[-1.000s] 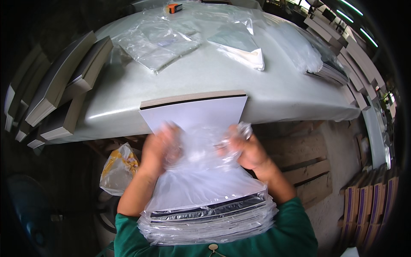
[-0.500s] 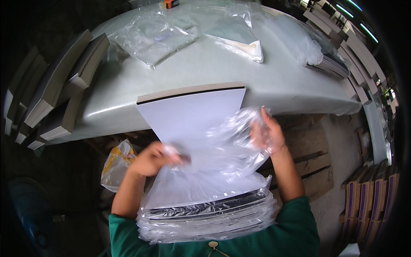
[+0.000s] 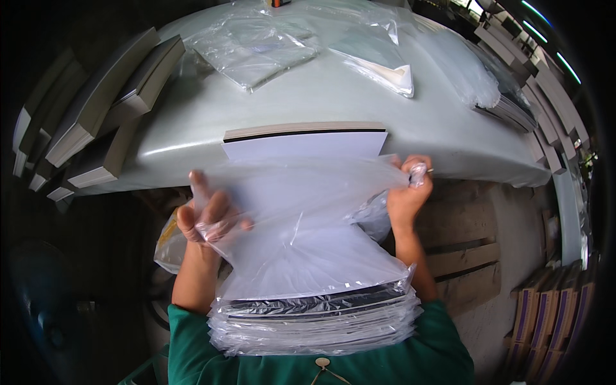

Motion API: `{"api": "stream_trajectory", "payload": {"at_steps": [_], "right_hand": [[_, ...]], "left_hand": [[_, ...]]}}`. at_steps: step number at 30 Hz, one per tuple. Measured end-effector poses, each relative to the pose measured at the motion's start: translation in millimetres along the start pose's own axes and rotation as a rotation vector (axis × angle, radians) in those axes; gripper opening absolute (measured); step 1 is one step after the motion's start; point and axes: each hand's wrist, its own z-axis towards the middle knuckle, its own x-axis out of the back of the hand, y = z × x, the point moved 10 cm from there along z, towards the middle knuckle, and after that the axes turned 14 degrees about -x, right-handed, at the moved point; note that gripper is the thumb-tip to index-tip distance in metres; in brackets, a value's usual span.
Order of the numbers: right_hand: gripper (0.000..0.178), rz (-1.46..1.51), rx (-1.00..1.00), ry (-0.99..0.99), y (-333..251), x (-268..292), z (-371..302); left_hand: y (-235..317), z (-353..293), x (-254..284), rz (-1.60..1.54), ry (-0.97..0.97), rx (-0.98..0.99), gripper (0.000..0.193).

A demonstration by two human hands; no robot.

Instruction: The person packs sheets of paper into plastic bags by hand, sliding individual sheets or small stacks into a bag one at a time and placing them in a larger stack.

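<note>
A clear plastic bag [image 3: 301, 183] is stretched wide between my hands. My left hand [image 3: 215, 215] has its fingers spread against the film, partly seen through it. My right hand [image 3: 409, 186] is closed on a bunched edge of the bag. Beneath the film lies a white flat panel [image 3: 321, 142], its far end on the table edge with a dark layer and a cream-edged block [image 3: 289, 129] behind it. Against my body rests a stack of flat dark items in clear plastic [image 3: 314, 327]. The bag's lower part spreads over this stack.
A pale-covered table [image 3: 192, 128] spans the far side. Loose plastic bags [image 3: 253, 54] and a wrapped flat item [image 3: 378, 61] lie on it. Thick dark-covered blocks [image 3: 102, 96] stand at left, more piles [image 3: 513, 115] at right. Wooden pallets [image 3: 459, 250] and cartons [image 3: 545, 314] stand below right.
My hands have drawn the bag taut. My left hand has moved left and up, its fingers now spread. My right hand has closed on bunched film. The view has shifted slightly.
</note>
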Motion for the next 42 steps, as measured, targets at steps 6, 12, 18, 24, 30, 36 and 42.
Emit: {"api": "stream_trajectory", "payload": {"at_steps": [6,12,18,24,30,36,42], "right_hand": [[0.034,-0.379,0.017,-0.142,-44,-29,22],[0.027,-0.115,0.202,-0.229,-49,33,-28],[0.037,0.792,-1.254,-0.849,117,25,-123],[0.026,1.14,-1.813,-1.074,279,-48,-273],[0.017,0.467,-1.495,-0.893,303,-68,-251],[0.014,0.818,-1.07,-0.385,219,-17,-96],[0.067,1.388,-1.035,-1.216,-49,-96,-72]], "left_hand": [[76,32,33,2.108,0.01,-0.165,0.06],[42,-25,-14,1.574,-0.21,0.061,0.008],[9,-114,107,0.794,0.411,0.701,0.033],[-5,-190,265,0.568,0.703,0.615,0.019],[-13,-226,331,0.611,0.868,0.445,0.018],[20,-143,261,1.776,-0.052,1.1,0.019],[-59,12,34,1.499,-0.189,0.568,0.025]]}}
